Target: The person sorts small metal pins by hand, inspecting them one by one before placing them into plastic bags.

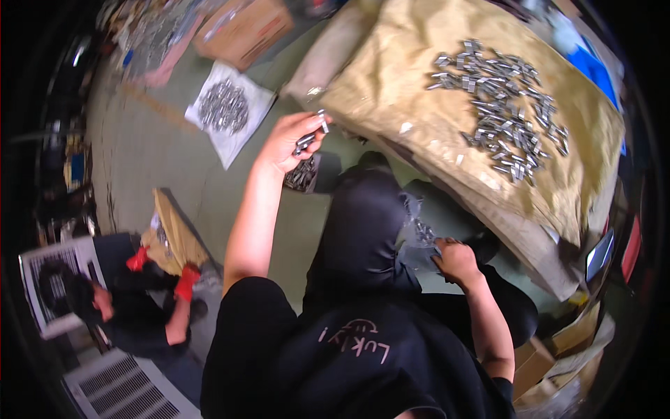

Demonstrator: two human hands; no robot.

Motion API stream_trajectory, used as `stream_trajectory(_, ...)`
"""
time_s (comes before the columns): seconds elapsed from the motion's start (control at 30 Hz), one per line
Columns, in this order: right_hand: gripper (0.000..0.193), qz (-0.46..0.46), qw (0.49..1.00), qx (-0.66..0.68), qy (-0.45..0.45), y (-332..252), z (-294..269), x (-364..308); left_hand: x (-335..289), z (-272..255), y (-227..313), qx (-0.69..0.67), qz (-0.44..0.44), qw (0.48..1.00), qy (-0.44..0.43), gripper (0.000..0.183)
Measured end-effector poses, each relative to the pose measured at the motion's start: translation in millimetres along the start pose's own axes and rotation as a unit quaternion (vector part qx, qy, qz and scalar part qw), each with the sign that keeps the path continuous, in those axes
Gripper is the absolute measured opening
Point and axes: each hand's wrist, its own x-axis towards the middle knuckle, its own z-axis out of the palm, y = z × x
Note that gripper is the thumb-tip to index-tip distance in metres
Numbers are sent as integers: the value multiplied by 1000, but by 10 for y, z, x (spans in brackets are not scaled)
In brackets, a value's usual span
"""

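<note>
Left hand (289,143) pinches small metal clips (307,140), stiff, light, slippery, best nipped by their edges; right hand (455,260) grips a soft clear plastic bag (419,234).

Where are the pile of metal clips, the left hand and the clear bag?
pile of metal clips (502,112), head view, middle of heap.
left hand (289,140), head view, palm.
clear bag (417,234), head view, crumpled plastic.
</note>
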Motion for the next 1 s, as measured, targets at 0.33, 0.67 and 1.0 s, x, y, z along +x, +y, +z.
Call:
stream_trajectory(0.33,35,99,987,21,-128,273,393,41,-721,-1793,-1848,-87,-188,898,389,22)
stream_trajectory(0.67,35,136,986,90,-35,250,332,32,-746,-1888,-2136,-382,-109,871,287,26)
stream_trajectory(1.0,31,84,980,181,14,-119,205,117,-1411,-931,-1162,-538,109,832,85,35)
